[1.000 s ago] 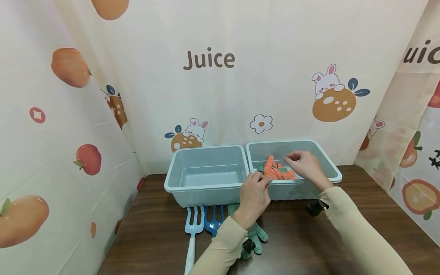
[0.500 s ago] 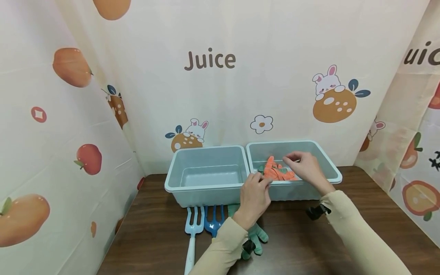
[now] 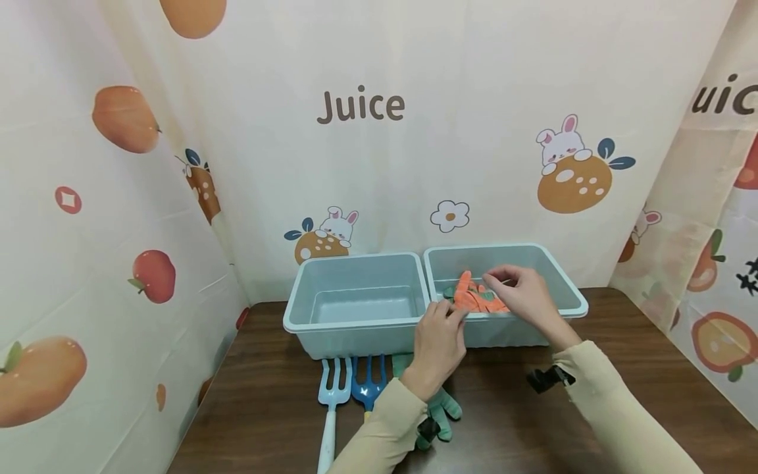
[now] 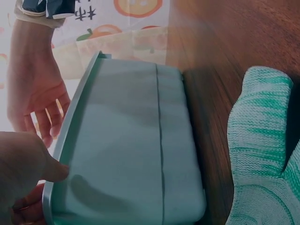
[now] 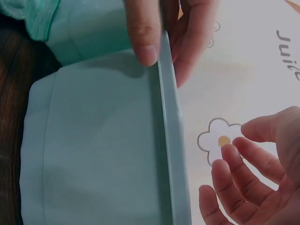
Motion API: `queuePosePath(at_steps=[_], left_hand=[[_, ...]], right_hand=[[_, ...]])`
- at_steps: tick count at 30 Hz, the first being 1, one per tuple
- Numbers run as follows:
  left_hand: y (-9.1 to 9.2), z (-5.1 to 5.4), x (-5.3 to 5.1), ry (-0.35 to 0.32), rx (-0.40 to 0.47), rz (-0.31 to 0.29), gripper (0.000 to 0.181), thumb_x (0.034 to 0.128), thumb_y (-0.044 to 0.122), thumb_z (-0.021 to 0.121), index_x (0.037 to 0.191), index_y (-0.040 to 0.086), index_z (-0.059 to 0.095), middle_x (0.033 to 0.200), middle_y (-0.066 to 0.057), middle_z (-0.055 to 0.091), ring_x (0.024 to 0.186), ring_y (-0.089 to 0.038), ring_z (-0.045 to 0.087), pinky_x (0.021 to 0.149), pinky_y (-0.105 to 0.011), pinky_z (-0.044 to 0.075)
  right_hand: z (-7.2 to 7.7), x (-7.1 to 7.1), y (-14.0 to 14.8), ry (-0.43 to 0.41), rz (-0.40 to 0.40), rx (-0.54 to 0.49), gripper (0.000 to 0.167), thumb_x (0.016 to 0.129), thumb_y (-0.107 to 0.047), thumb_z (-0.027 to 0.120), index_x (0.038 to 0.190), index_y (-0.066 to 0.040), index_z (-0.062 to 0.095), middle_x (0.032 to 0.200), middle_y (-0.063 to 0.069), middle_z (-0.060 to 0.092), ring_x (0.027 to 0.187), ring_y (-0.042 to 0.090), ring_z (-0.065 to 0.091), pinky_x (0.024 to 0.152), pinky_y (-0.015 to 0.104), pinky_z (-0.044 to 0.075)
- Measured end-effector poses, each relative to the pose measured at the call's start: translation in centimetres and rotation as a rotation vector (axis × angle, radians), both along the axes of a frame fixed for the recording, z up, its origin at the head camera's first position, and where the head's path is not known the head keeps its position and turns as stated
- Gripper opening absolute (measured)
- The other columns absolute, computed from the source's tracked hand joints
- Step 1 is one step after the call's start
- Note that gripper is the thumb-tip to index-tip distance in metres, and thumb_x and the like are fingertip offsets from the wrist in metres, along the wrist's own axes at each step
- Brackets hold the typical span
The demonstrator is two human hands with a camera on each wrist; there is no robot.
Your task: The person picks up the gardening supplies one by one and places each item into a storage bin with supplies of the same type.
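Observation:
My left hand (image 3: 437, 345) grips the front rim of the right pale blue bin (image 3: 500, 249) near its left corner. In the right wrist view its thumb (image 5: 145, 40) presses the outside wall and the fingers lie behind the rim. Over the same bin hovers my right hand (image 3: 524, 299), fingers loosely bent with nothing between them; the right wrist view shows this right hand (image 5: 262, 176) apart from the rim. Inside the bin lie orange fabric gloves (image 3: 474, 297) with green fabric (image 3: 449, 293) beside them, partly hidden by the hands and front wall.
A second pale blue bin (image 3: 355, 326) stands left of the first. In front of it lie a light blue garden fork (image 3: 334, 395) and a dark blue fork (image 3: 368, 392). A green knitted glove (image 3: 444, 405) rests on the wooden table (image 3: 254, 395), partly under the left forearm.
My right hand has shifted slightly left and down over the bin. The left hand keeps its place on the rim, and the bins and tools have not moved.

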State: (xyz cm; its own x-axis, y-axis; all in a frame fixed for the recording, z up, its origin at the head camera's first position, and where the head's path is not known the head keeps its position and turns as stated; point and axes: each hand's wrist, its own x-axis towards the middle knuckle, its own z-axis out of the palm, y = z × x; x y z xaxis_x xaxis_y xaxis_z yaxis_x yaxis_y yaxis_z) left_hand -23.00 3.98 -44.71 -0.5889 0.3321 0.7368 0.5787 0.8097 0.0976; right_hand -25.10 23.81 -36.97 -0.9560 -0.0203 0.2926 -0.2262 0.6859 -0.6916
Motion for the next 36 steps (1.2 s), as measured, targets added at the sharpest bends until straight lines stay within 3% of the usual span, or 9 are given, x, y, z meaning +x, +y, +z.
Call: queuePosePath(at_steps=[13, 22, 30, 36], left_hand=[[-0.8, -0.2, 0.1, 0.046, -0.103, 0.0, 0.03, 0.0928, 0.022, 0.082, 0.122, 0.018, 0.077, 0.113, -0.001, 0.069, 0.107, -0.015, 0.068, 0.088, -0.024, 0.06], [-1.2, -0.3, 0.4, 0.052, -0.063, -0.044, 0.042, 0.0915, 0.021, 0.083, 0.131, 0.014, 0.071, 0.128, -0.005, 0.067, 0.119, -0.02, 0.066, 0.092, -0.025, 0.061], [-1.5, 0.4, 1.5, 0.068, -0.114, -0.028, 0.044, 0.0892, 0.027, 0.085, 0.13, 0.014, 0.073, 0.128, -0.004, 0.068, 0.118, -0.02, 0.066, 0.103, -0.03, 0.056], [-1.9, 1.0, 2.0, 0.06, -0.108, -0.023, 0.044, 0.0894, 0.028, 0.085, 0.13, 0.014, 0.075, 0.129, -0.004, 0.068, 0.118, -0.021, 0.065, 0.103, -0.032, 0.056]], right_hand=[[-0.1, 1.5, -0.6, 0.045, 0.023, -0.014, 0.031, 0.105, -0.033, 0.069, 0.116, -0.006, 0.08, 0.106, 0.013, 0.08, 0.089, 0.019, 0.069, 0.07, 0.024, 0.055], [-0.3, 2.1, -0.4, 0.046, 0.025, -0.017, 0.032, 0.105, -0.035, 0.069, 0.118, -0.008, 0.08, 0.109, 0.012, 0.08, 0.09, 0.017, 0.069, 0.07, 0.024, 0.054], [-0.5, 2.3, -0.2, 0.047, 0.035, -0.019, 0.032, 0.105, -0.032, 0.069, 0.12, -0.006, 0.079, 0.111, 0.014, 0.079, 0.088, 0.012, 0.067, 0.069, 0.023, 0.054], [-0.7, 2.6, -0.4, 0.066, 0.04, -0.014, 0.03, 0.104, -0.03, 0.07, 0.119, -0.006, 0.079, 0.111, 0.013, 0.078, 0.087, 0.009, 0.065, 0.069, 0.023, 0.053]])
